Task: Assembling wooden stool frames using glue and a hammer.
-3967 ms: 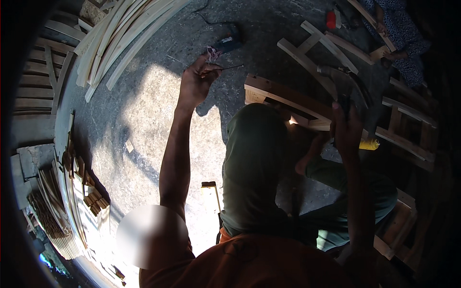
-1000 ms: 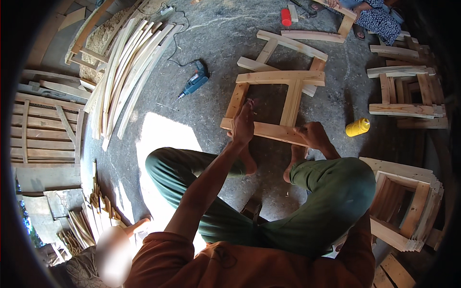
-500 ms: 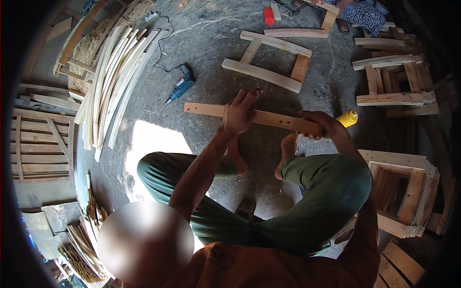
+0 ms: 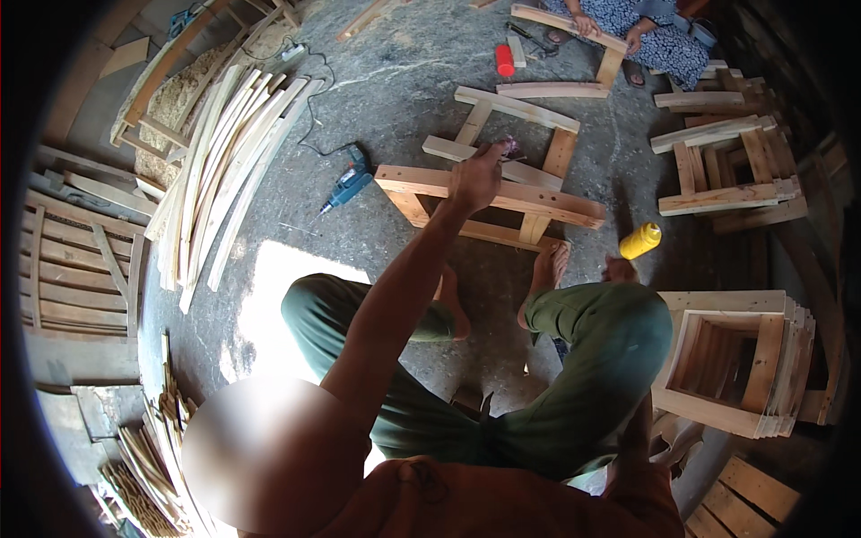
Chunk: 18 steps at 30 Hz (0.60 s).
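A wooden frame (image 4: 560, 206), made of two rails joined by two cross-pieces, stands in front of my feet with its drilled top rail facing up. My left hand (image 4: 473, 182) is closed around the middle of that rail. Something small and reddish (image 4: 509, 145) shows at its fingertips; I cannot make out what it is. Away from the frame, my right hand (image 4: 619, 269) is beside my right knee, just below a yellow squeeze bottle (image 4: 640, 241). Its fingers are blurred and partly hidden by the knee.
Another wooden frame (image 4: 520, 106) lies just beyond. A blue corded drill (image 4: 348, 184) is on the floor at left, near a pile of wood strips (image 4: 229, 170). Stacked frames (image 4: 725, 300) stand at right. A person's hands (image 4: 585, 24) hold a wooden piece at the far right.
My right hand has let go of the rail's right end and moved down toward my knee. The frame has tilted, so its lower rail and cross-pieces now show. My left hand keeps its grip.
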Each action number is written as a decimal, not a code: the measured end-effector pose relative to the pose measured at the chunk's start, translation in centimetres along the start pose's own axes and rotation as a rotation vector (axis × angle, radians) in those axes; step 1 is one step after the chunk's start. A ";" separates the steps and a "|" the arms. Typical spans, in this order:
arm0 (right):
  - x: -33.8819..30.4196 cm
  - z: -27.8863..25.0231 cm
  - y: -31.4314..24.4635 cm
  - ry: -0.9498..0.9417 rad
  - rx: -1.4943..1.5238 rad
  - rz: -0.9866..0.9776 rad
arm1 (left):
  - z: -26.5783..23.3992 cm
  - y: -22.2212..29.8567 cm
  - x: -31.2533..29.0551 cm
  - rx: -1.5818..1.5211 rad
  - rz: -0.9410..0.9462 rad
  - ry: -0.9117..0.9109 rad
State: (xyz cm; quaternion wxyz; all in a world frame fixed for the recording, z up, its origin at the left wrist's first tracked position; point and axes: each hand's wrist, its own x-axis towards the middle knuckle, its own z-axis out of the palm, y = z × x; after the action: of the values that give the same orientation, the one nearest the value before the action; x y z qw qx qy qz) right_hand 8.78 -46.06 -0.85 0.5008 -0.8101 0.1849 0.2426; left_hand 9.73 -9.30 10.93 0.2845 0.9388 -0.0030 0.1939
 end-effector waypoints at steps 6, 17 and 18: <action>1.2 5.1 8.9 0.149 -0.486 -0.247 | 0.6 -1.1 1.1 -0.048 -0.052 -0.022; 6.9 19.5 6.9 0.675 -0.739 -0.570 | 1.3 -0.8 -0.4 -0.332 -0.040 -0.221; 7.3 20.4 7.0 0.731 -0.685 -0.547 | 1.4 -0.6 -0.6 -0.336 -0.043 -0.224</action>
State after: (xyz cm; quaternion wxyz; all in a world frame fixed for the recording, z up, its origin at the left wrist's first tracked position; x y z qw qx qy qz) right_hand 6.66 -31.13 -17.86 0.1576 -0.9758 0.0405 -0.1460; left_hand 9.74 -9.66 9.31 0.4392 0.8937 -0.0469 0.0788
